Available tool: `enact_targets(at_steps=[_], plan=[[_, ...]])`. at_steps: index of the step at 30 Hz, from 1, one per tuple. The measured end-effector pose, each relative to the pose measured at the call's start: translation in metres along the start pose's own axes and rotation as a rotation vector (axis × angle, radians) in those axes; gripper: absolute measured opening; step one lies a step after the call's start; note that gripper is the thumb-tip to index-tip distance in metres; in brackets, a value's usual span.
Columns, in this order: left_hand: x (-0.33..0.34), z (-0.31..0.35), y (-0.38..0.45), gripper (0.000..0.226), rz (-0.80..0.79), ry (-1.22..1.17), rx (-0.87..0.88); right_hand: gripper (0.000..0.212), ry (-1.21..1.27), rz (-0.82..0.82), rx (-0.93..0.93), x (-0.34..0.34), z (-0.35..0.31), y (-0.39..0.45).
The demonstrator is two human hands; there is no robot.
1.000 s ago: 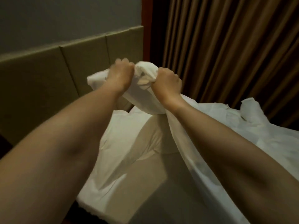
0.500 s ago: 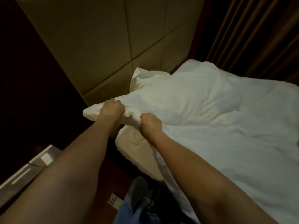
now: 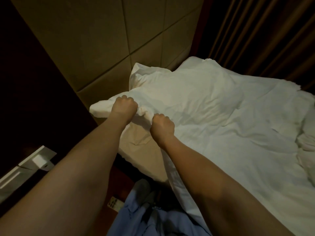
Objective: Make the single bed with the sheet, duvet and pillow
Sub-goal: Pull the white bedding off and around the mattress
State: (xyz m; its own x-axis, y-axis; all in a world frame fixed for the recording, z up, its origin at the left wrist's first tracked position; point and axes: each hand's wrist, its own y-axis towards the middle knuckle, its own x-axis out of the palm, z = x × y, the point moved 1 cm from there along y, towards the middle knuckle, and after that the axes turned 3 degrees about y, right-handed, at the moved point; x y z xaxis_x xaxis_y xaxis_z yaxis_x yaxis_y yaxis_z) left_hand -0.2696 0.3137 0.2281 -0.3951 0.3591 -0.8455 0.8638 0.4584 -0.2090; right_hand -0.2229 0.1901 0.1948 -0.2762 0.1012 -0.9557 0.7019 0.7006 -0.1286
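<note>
A white duvet [image 3: 221, 120] lies spread and wrinkled over the single bed. My left hand [image 3: 125, 106] and my right hand [image 3: 162, 124] both grip its near top edge in closed fists, close together, at the bed's near corner by the headboard. A white pillow [image 3: 144, 77] lies behind the duvet edge against the headboard, mostly covered. Below my hands the sheet-covered mattress side [image 3: 141, 147] shows. A bunched white fold [image 3: 306, 147] sits at the right edge.
A padded tan headboard [image 3: 110, 48] stands behind the bed. Brown curtains [image 3: 264, 31] hang at the back right. A dark bedside unit with a white switch panel [image 3: 25, 169] is at the left. Blue clothing [image 3: 153, 215] and a small label [image 3: 115, 203] lie below.
A second ago both hands held the duvet edge raised high in the air. They have since lowered it onto the bed, where the duvet has settled flat over the mattress and pillow.
</note>
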Motion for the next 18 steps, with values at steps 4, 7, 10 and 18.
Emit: enact_targets(at_steps=[4,7,10,18], plan=[[-0.006,-0.006,-0.03,0.024,0.025,0.009,-0.038,0.024,0.022,0.005,-0.018,-0.008,-0.01,-0.02],[-0.014,-0.002,-0.055,0.023,0.044,0.005,-0.071,0.023,0.043,0.022,-0.032,-0.013,-0.012,-0.044],[-0.016,0.01,-0.08,0.023,0.056,-0.01,-0.081,0.024,0.056,0.021,-0.035,-0.014,-0.005,-0.072],[-0.008,0.033,-0.146,0.02,0.085,0.002,-0.041,0.027,0.079,0.028,-0.002,0.002,-0.002,-0.144]])
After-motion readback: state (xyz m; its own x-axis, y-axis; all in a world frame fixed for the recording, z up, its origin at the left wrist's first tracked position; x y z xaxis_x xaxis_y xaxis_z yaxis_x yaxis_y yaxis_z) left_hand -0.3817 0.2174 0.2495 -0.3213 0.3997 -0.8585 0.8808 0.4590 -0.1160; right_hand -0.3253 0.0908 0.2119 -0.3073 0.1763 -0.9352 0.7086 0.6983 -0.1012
